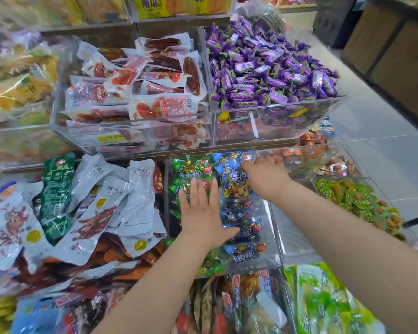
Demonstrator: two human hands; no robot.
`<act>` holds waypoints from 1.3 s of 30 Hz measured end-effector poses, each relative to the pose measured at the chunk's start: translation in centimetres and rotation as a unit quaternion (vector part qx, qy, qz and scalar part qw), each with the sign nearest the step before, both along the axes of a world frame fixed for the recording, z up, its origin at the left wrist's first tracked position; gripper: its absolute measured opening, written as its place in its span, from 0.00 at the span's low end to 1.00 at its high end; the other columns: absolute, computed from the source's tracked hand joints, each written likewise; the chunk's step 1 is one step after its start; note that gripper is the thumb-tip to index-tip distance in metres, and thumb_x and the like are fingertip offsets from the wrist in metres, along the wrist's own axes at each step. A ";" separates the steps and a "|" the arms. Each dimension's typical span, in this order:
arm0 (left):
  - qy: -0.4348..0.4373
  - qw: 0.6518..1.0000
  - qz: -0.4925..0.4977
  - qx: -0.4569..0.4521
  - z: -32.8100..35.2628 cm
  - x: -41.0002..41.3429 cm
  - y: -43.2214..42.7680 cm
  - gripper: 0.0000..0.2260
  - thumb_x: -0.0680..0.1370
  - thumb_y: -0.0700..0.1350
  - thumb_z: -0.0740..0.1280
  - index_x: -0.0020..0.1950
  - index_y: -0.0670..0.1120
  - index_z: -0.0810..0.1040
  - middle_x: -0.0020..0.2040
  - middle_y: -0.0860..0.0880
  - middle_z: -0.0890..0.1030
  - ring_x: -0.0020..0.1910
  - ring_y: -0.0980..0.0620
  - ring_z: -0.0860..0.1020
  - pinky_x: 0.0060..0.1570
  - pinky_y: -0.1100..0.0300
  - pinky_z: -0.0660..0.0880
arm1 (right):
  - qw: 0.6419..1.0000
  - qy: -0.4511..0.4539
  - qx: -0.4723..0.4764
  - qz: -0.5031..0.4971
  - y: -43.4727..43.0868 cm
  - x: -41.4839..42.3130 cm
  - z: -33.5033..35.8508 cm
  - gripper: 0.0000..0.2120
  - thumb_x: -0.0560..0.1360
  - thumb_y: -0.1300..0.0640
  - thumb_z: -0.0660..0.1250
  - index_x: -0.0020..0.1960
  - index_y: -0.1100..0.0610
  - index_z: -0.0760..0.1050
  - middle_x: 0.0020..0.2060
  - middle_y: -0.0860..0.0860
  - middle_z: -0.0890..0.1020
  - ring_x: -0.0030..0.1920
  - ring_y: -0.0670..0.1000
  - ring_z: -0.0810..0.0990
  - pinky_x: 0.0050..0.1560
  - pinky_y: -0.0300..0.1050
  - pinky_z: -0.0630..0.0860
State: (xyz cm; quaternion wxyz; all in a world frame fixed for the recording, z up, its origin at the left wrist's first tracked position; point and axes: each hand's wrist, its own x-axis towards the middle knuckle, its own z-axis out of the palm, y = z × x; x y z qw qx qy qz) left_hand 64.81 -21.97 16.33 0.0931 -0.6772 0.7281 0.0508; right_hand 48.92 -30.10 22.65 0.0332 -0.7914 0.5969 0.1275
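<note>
A clear acrylic bin (pixel 274 239) in the middle of the snack display holds small green-wrapped snack packets (pixel 191 168) on its left side and blue-wrapped ones (pixel 241 189) on its right. My left hand (pixel 202 213) lies flat with straight fingers on the green packets, thumb out toward the blue ones. My right hand (pixel 266 175) reaches to the far end of the blue packets, fingers curled down among them; whether it holds one cannot be told.
Left of the bin lie white and green vacuum packs (pixel 101 203). Above are bins of red meat packs (pixel 140 92) and purple candies (pixel 270 66). Green-wrapped sweets (pixel 357 196) fill the right bin. Tiled floor (pixel 384 131) lies to the right.
</note>
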 end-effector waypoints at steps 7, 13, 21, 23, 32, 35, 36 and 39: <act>0.000 0.998 -0.058 0.027 -0.7 0.8 -1.7 0.57 0.62 0.82 0.47 0.78 0.45 0.37 0.75 0.44 0.28 0.74 0.44 0.29 0.70 0.37 0.35 | 0.996 -0.002 -0.085 0.021 0.8 0.7 2.2 0.21 0.72 0.65 0.61 0.64 0.56 0.66 0.57 0.59 0.73 0.60 0.60 0.68 0.59 0.56 0.66; 0.023 0.998 -0.044 0.042 -0.5 1.1 -1.0 0.49 0.63 0.81 0.50 0.73 0.48 0.62 0.77 0.41 0.33 0.76 0.41 0.33 0.72 0.39 0.38 | 0.996 0.000 -0.076 0.038 0.1 1.6 1.6 0.22 0.71 0.64 0.61 0.65 0.56 0.67 0.58 0.60 0.72 0.60 0.61 0.67 0.58 0.54 0.65; 0.062 0.996 -0.060 0.022 -0.7 2.0 -1.2 0.52 0.65 0.79 0.53 0.79 0.47 0.47 0.78 0.51 0.37 0.77 0.53 0.37 0.71 0.48 0.33 | 0.993 -0.028 -0.108 0.049 1.5 2.4 -5.7 0.37 0.76 0.59 0.52 0.75 0.54 0.32 0.75 0.61 0.41 0.74 0.64 0.36 0.64 0.63 0.23; 0.065 0.996 -0.053 0.007 -0.8 1.8 -1.2 0.55 0.64 0.79 0.53 0.79 0.47 0.41 0.78 0.51 0.34 0.75 0.52 0.31 0.68 0.47 0.29 | 0.990 -0.065 -0.116 0.047 2.6 2.5 -7.3 0.42 0.76 0.57 0.53 0.67 0.53 0.18 0.70 0.58 0.26 0.68 0.62 0.22 0.60 0.58 0.16; 0.074 0.997 -0.020 0.013 -1.3 1.8 -1.7 0.60 0.60 0.81 0.54 0.77 0.48 0.31 0.78 0.45 0.36 0.77 0.45 0.35 0.71 0.49 0.31 | 0.997 -0.043 -0.011 0.064 -0.3 2.2 -10.3 0.34 0.75 0.59 0.43 0.65 0.43 0.18 0.58 0.53 0.15 0.53 0.59 0.10 0.67 0.63 0.27; 0.080 0.997 -0.015 0.012 -1.2 1.7 -1.6 0.58 0.60 0.81 0.55 0.78 0.49 0.36 0.79 0.46 0.40 0.77 0.46 0.38 0.72 0.49 0.33 | 0.998 -0.040 -0.006 0.053 -0.2 2.2 -10.2 0.35 0.77 0.59 0.47 0.67 0.43 0.23 0.66 0.53 0.21 0.61 0.59 0.15 0.68 0.62 0.28; 0.081 0.996 -0.015 0.016 -1.0 1.7 -1.5 0.58 0.61 0.81 0.55 0.78 0.50 0.38 0.79 0.46 0.40 0.77 0.46 0.37 0.72 0.49 0.34 | 0.998 -0.036 0.002 0.048 0.0 2.2 -9.8 0.37 0.77 0.59 0.51 0.70 0.44 0.25 0.70 0.53 0.25 0.67 0.60 0.20 0.68 0.61 0.29; 0.135 0.991 -0.015 0.014 0.1 1.8 -1.2 0.51 0.65 0.77 0.59 0.79 0.52 0.44 0.79 0.45 0.40 0.77 0.47 0.37 0.73 0.50 0.35 | 0.996 -0.076 -0.005 0.054 0.7 2.0 -8.2 0.40 0.75 0.57 0.60 0.76 0.47 0.37 0.75 0.55 0.35 0.73 0.60 0.31 0.69 0.60 0.29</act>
